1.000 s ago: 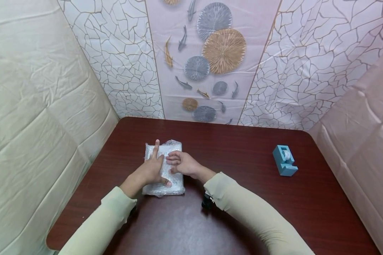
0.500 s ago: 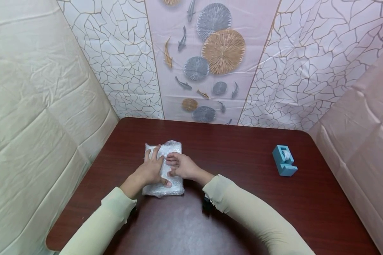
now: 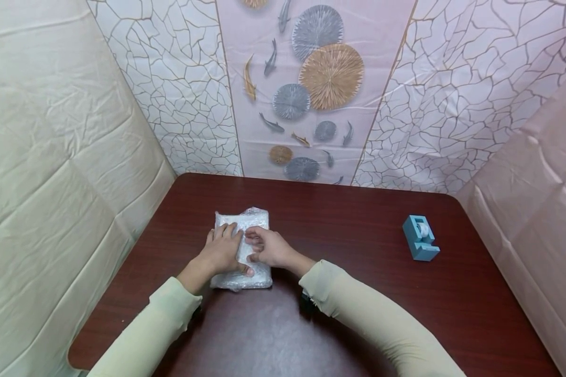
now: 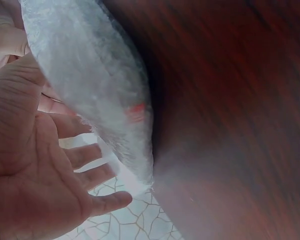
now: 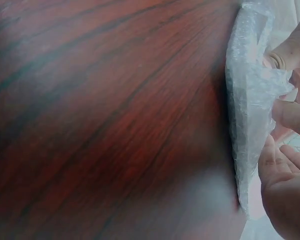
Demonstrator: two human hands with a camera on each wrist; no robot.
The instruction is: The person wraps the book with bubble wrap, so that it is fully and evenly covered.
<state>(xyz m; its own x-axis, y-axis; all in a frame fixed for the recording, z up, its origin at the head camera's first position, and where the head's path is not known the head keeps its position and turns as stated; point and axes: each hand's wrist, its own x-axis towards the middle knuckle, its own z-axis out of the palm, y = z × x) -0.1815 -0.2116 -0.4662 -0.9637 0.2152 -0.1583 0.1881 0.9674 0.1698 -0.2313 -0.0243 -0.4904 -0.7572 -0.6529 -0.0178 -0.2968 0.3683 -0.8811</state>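
Observation:
A flat packet in clear bubble wrap (image 3: 256, 277) lies on the dark reddish-brown table, left of centre. My left hand (image 3: 219, 255) rests across its left side, thumb stretched toward the near edge; its fingers (image 4: 85, 155) look fairly straight in the left wrist view. From the right comes my right hand (image 3: 274, 249), its curled fingers and thumb pinching the wrap near the middle. The right wrist view shows the wrap (image 5: 245, 100) rising between the hands, beside the right fingers (image 5: 277, 162). What is inside the packet is hidden. A small red mark (image 4: 136, 113) shows on the wrap.
A blue tape dispenser (image 3: 421, 238) holding a roll of clear tape stands on the right part of the table (image 3: 349, 225). Patterned sheeting (image 3: 179, 78) hangs behind the table, and padded pale walls (image 3: 52, 173) flank it.
The left fingers, first spread with one pointing up, have come down and drawn closer together on the packet. The right fingers have shifted slightly. The packet and dispenser stay in place.

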